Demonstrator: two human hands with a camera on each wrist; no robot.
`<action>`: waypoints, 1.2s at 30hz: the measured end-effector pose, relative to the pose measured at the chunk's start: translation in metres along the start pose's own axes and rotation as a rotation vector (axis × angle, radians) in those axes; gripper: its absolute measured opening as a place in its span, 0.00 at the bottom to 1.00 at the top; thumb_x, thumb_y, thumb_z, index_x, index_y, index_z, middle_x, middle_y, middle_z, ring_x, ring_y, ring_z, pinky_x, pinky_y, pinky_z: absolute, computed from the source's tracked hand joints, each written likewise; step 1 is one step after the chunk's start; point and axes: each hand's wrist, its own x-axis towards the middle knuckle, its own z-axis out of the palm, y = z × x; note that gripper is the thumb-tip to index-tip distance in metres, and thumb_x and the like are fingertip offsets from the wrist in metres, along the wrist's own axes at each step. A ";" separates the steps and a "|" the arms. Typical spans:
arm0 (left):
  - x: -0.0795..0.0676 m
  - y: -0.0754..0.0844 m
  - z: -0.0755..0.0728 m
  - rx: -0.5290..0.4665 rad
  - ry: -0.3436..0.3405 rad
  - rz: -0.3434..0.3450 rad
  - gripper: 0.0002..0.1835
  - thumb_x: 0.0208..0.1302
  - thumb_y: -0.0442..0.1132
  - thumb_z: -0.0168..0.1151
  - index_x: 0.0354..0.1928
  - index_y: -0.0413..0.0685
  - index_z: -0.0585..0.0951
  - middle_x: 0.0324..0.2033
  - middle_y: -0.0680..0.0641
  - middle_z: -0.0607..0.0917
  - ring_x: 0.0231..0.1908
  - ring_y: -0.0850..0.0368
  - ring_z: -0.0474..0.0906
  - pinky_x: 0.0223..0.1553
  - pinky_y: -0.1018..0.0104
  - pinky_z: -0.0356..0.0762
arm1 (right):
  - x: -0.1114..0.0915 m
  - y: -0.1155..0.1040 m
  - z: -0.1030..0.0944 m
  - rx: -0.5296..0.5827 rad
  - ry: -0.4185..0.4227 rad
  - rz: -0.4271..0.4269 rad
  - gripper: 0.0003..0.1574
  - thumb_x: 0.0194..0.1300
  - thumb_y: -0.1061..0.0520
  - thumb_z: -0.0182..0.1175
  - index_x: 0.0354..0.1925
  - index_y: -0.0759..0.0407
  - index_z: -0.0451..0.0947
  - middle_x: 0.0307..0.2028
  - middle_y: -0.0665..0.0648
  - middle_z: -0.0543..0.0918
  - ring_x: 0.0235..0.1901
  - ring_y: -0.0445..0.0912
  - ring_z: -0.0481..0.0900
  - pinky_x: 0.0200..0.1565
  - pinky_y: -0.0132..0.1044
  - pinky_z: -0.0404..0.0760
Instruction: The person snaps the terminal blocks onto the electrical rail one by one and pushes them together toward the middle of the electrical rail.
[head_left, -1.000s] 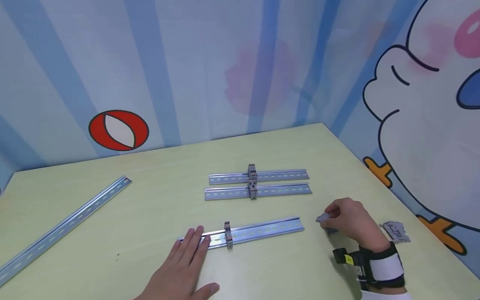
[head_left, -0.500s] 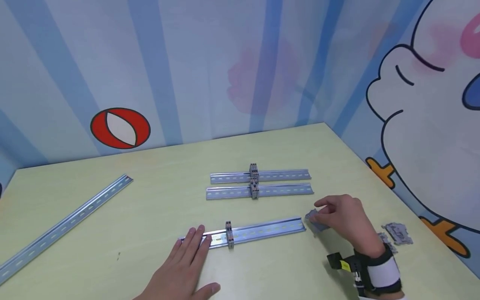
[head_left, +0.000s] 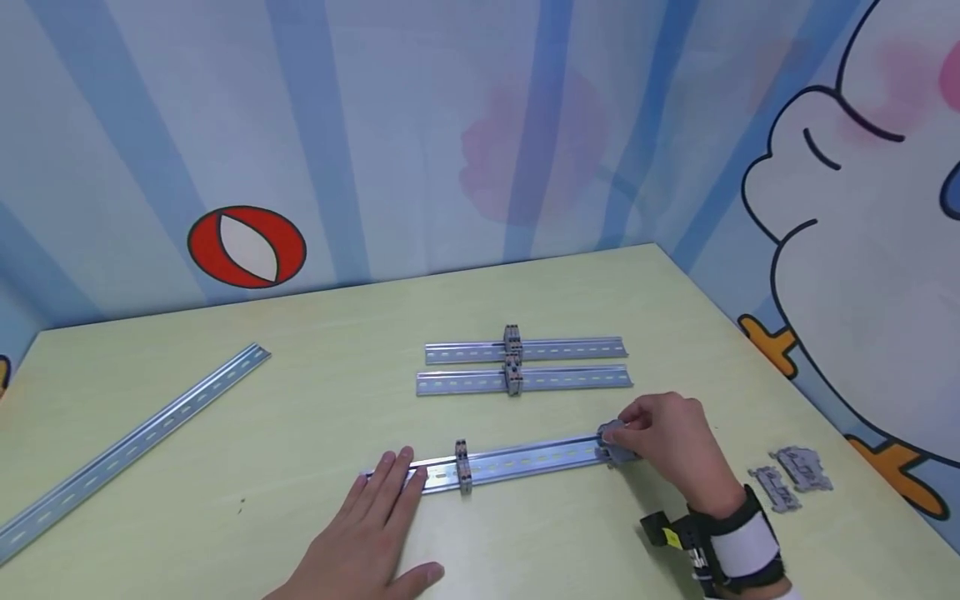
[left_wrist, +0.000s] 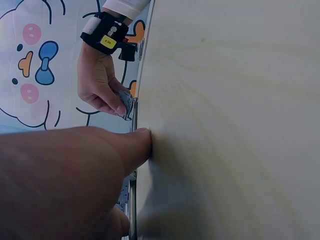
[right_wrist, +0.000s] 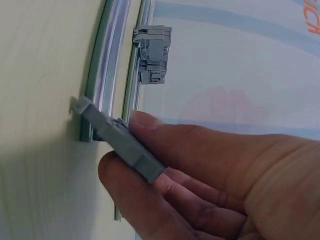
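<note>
My left hand [head_left: 363,529] lies with straight fingers across the left end of the nearest slotted metal DIN rail [head_left: 532,460]. On that rail, just right of those fingers, a narrow grey terminal block [head_left: 463,468] stands upright. At the rail's right end, my right hand [head_left: 671,450] pinches another flat grey terminal block [right_wrist: 127,145] between thumb and fingers. The right wrist view has this block tilted beside the rail end; whether they touch I cannot tell. In the left wrist view, the left thumb [left_wrist: 137,150] partly hides the rail.
Two shorter-looking rails [head_left: 465,382] lie parallel farther back, bearing grey terminal blocks [head_left: 513,375] near their middles. A long rail [head_left: 135,450] lies diagonally at left. Two loose grey blocks [head_left: 802,468] lie flat at right. A printed curtain [head_left: 405,150] borders the table.
My right hand has carried the pinched terminal block leftward to the rail's right end. Both loose blocks at right are now fully uncovered. My left hand stays on the rail.
</note>
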 end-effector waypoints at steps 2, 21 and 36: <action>0.000 0.000 0.000 0.001 0.007 0.003 0.53 0.61 0.78 0.39 0.77 0.46 0.53 0.78 0.43 0.50 0.77 0.44 0.44 0.74 0.45 0.52 | -0.001 -0.002 0.001 -0.024 0.018 0.000 0.12 0.51 0.55 0.75 0.31 0.62 0.87 0.23 0.55 0.88 0.21 0.44 0.77 0.22 0.32 0.71; 0.003 0.000 0.000 0.000 -0.017 -0.005 0.54 0.60 0.77 0.41 0.77 0.45 0.52 0.78 0.43 0.48 0.77 0.44 0.42 0.74 0.44 0.50 | 0.000 -0.022 0.013 -0.203 0.142 -0.160 0.09 0.52 0.63 0.70 0.22 0.64 0.80 0.16 0.57 0.82 0.15 0.45 0.74 0.16 0.30 0.66; 0.002 -0.001 0.000 -0.001 0.001 0.008 0.52 0.61 0.75 0.46 0.76 0.45 0.54 0.78 0.42 0.49 0.77 0.43 0.43 0.74 0.44 0.52 | 0.009 -0.024 0.013 -0.218 0.066 -0.149 0.12 0.52 0.63 0.68 0.15 0.61 0.80 0.13 0.52 0.79 0.15 0.43 0.72 0.17 0.30 0.63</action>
